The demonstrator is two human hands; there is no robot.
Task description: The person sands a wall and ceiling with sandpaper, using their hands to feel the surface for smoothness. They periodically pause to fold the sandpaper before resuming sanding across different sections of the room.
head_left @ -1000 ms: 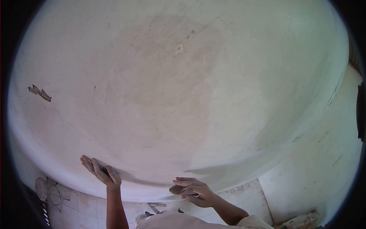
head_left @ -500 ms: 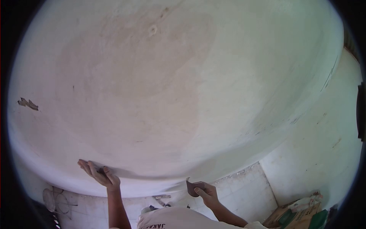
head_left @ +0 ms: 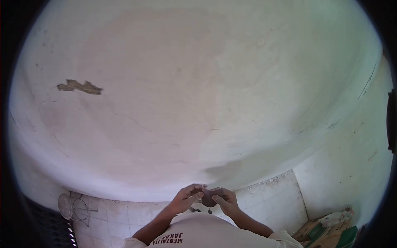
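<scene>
Both hands are together at the bottom centre, in front of my shirt and close to the pale wall (head_left: 173,103). My right hand (head_left: 227,201) pinches a bent piece of brown sandpaper (head_left: 208,200), its thumb on the near side. At the sheet's left edge is my left hand (head_left: 189,198), fingers curled and thumb against the sandpaper. The fingertips behind the sheet are partly hidden. Faint stains and scratches mark the wall, and a patch of peeled paint (head_left: 80,87) shows on its left.
A white tiled floor (head_left: 273,202) runs along the wall's foot. Cardboard boxes (head_left: 326,231) with plastic wrapping lie at the lower right. A round wire-framed object (head_left: 80,208) stands at the lower left beside a dark perforated item (head_left: 45,223).
My left hand has left the wall and come right to the sandpaper. My right hand still holds the sheet. The view has shifted, bringing the peeled patch further in.
</scene>
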